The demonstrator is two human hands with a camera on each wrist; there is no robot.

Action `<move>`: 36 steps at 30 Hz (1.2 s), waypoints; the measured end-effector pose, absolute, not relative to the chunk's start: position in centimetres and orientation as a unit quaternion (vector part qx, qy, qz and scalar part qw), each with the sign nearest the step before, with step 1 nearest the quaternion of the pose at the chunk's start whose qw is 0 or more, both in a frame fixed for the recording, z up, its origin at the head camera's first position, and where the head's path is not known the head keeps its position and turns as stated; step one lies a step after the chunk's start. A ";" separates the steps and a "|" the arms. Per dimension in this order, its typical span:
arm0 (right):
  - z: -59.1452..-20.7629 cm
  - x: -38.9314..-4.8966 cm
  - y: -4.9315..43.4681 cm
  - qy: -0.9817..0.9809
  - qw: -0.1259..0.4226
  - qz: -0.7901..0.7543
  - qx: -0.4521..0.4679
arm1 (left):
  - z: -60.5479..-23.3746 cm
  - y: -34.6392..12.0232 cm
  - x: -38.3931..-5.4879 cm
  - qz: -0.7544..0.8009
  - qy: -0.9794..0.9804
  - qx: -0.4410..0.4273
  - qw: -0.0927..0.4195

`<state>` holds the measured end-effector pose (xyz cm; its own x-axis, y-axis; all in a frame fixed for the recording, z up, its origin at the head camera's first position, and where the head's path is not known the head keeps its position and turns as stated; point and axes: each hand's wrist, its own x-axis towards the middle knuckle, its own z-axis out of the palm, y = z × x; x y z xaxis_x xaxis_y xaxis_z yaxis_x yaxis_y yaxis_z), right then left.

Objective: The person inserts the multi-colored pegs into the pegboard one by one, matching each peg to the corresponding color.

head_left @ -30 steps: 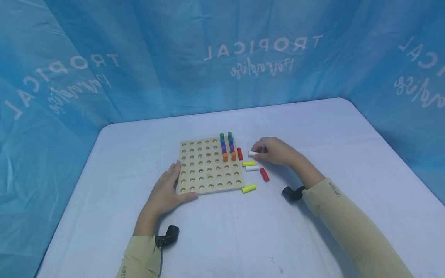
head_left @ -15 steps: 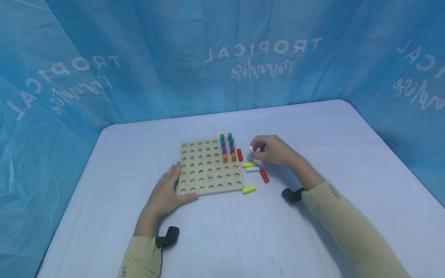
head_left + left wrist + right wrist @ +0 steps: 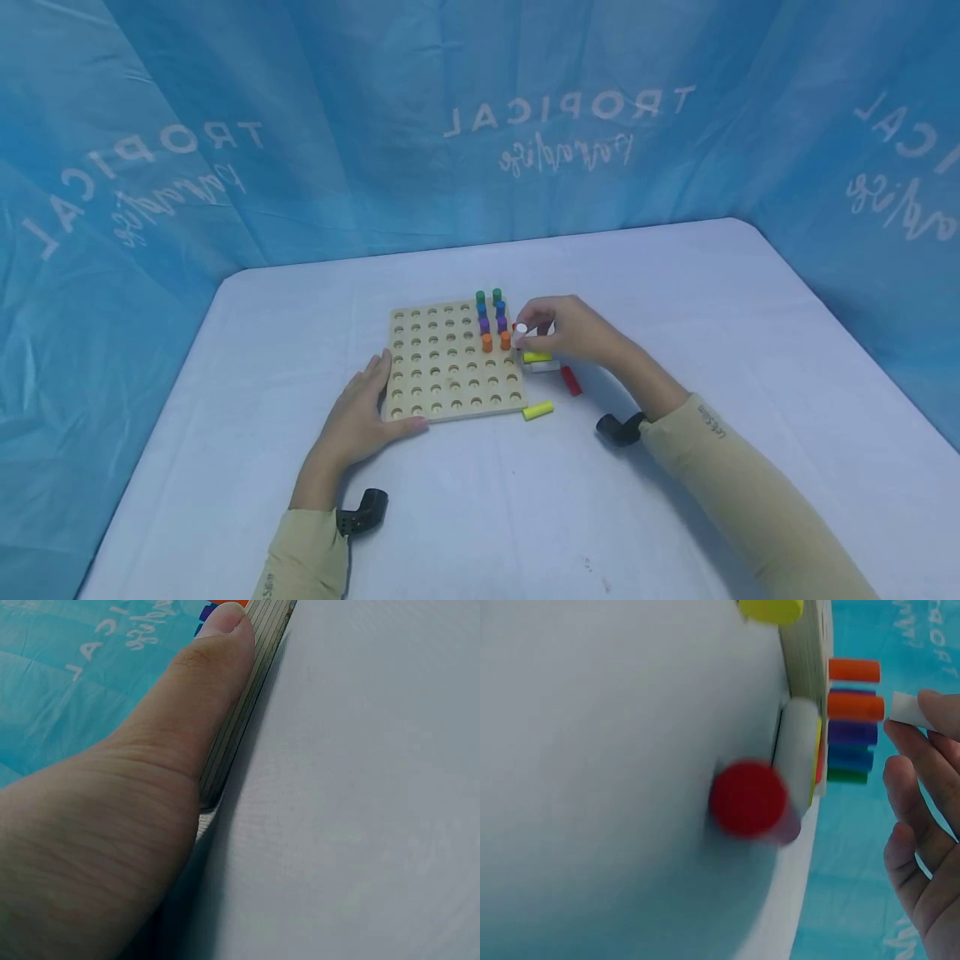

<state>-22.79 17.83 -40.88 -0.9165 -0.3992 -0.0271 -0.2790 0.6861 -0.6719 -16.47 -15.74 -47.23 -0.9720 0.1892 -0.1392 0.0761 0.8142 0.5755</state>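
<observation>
My right hand (image 3: 566, 327) pinches a white peg (image 3: 521, 331) between thumb and fingertips, held upright beside the right edge of a square wooden pegboard (image 3: 442, 375). In the right wrist view the white peg (image 3: 909, 709) is near the orange pegs (image 3: 855, 706). Green (image 3: 481, 297), blue (image 3: 500, 309), purple (image 3: 502, 324) and orange pegs (image 3: 487, 342) stand in pairs in the board's two rightmost columns, toward its far end. My left hand (image 3: 360, 417) rests against the board's near left corner, fingers straight along the left side. Its thumb (image 3: 202, 682) lies along the front edge.
Right of the board lie a yellow peg (image 3: 537, 357), a white peg (image 3: 545, 367) and a red peg (image 3: 572, 381). Another yellow peg (image 3: 537, 410) lies near the front right corner. A further red peg is mostly hidden behind my right hand. A blue curtain (image 3: 480, 192) hangs behind the table.
My right hand has lifted the white peg from the table, turned it upright and carried it left to the board's right edge. My left hand has stayed in place.
</observation>
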 end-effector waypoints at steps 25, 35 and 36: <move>-41.3 -22.1 14.1 0.924 0.101 -0.298 -0.216 | -47.4 -15.7 -16.5 0.287 0.951 0.075 0.089; -41.5 -22.1 13.8 0.928 0.103 -0.283 -0.219 | -47.2 -15.7 -16.5 0.289 0.950 0.075 0.089; -41.5 -22.2 13.8 0.928 0.103 -0.282 -0.219 | -47.2 -15.7 -16.5 0.289 0.950 0.075 0.089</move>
